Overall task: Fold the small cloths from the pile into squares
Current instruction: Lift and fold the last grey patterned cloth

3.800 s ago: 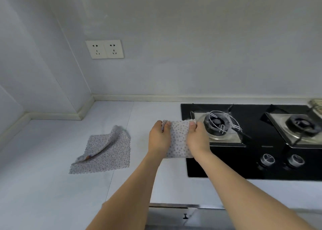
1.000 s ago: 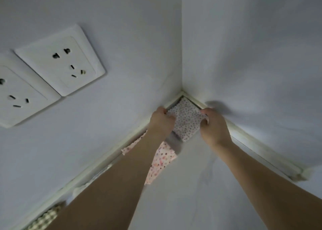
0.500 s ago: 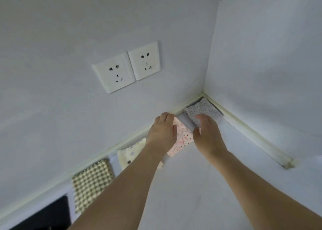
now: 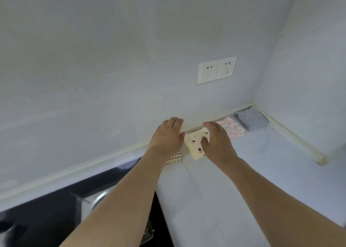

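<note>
Left hand (image 4: 166,136), right hand (image 4: 215,142) spread, empty, flanking cream dotted square (image 4: 195,141). Looks between cloths; next: fetch unfolded cloth from pile, out of view.

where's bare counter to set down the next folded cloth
Bare counter lies in front of the row, between the right forearm and the side wall's trim. Crowded: the back-wall strip, where the grey cloth, pink cloth, cream dotted cloth and checked cloth lie side by side, with the stove beyond.
</note>
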{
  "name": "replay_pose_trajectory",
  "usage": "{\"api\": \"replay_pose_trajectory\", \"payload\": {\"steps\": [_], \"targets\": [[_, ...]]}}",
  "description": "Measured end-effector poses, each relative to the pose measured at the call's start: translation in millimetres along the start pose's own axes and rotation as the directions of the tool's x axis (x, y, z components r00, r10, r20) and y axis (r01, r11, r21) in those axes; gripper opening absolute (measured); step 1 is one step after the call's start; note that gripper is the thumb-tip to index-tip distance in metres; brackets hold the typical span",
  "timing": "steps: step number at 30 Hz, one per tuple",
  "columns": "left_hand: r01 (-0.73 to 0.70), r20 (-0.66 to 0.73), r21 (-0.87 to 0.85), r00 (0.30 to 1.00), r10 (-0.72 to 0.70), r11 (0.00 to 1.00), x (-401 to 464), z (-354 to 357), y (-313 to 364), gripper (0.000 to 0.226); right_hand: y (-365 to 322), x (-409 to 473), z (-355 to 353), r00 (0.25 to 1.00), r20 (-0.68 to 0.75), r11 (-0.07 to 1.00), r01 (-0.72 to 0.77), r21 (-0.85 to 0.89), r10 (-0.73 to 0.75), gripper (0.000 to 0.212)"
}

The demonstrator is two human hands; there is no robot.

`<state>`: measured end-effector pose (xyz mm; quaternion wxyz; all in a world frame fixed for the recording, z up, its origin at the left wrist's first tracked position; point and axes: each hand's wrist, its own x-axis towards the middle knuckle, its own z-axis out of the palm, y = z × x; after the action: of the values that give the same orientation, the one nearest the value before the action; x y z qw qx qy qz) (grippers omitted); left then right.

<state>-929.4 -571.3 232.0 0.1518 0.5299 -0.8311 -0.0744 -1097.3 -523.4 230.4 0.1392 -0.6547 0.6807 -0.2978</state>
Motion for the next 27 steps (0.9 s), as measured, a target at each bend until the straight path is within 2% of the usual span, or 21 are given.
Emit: {"api": "replay_pose_trajectory", "payload": {"steps": [10, 17, 27], "targets": [[0.261, -0.093, 0.078, 0.963, -0.254, 0.962, -137, -98, -112, 0.048, -157, -49, 56, 0.968, 0.177, 0.983, 0.166, 0.081, -0.178, 0.05], [0.342, -0.144, 0.079, 0.933, -0.329, 0.936, -244, -149, -191, 0.048, -275, -106, 108, 0.939, 0.241, 0.968, 0.231, 0.095, -0.248, 0.051], [0.442, -0.103, 0.097, 0.896, -0.432, 0.892, -395, -207, -312, 0.047, -425, -189, 196, 0.896, 0.313, 0.948, 0.277, 0.156, -0.314, 0.051]]}}
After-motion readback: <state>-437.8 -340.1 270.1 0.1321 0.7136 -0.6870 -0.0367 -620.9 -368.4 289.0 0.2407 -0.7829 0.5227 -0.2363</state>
